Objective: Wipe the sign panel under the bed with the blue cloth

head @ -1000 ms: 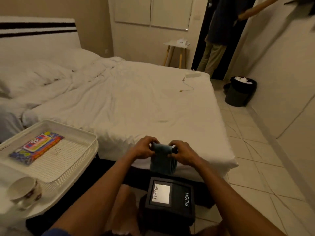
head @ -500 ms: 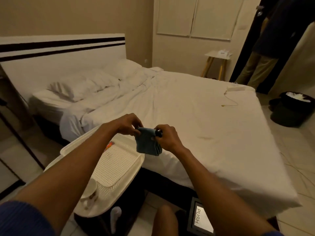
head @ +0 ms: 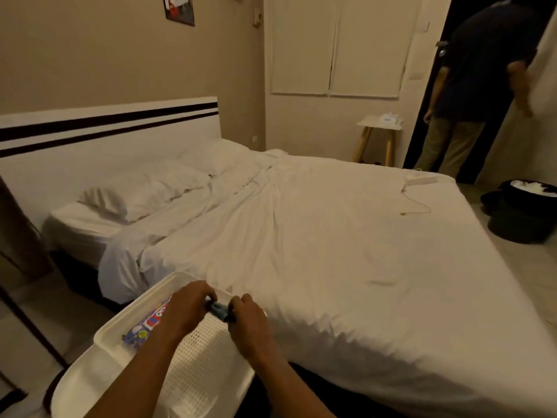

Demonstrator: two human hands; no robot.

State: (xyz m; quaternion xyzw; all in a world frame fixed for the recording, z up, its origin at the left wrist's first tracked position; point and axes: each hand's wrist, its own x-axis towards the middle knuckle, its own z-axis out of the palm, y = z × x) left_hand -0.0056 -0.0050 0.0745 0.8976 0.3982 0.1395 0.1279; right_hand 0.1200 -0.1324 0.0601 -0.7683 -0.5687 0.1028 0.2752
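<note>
Both of my hands hold the blue cloth (head: 219,309) between them, low over the white perforated tray (head: 199,366). My left hand (head: 187,310) grips its left end and my right hand (head: 248,319) grips its right end. Only a small dark-blue bunch of the cloth shows between my fingers. The sign panel is out of the frame. The bed (head: 331,251) with its white sheet fills the middle of the view.
A colourful packet (head: 147,324) lies in the tray's left part. A person (head: 470,86) stands in the doorway at the far right, beside a black bin (head: 521,212). A small wooden stool (head: 378,137) stands by the far wall. A cable (head: 416,200) lies on the bed.
My view has swung up and left, so the black PUSH panel has left the frame. My hands have carried the cloth down over the tray, and it is bunched smaller.
</note>
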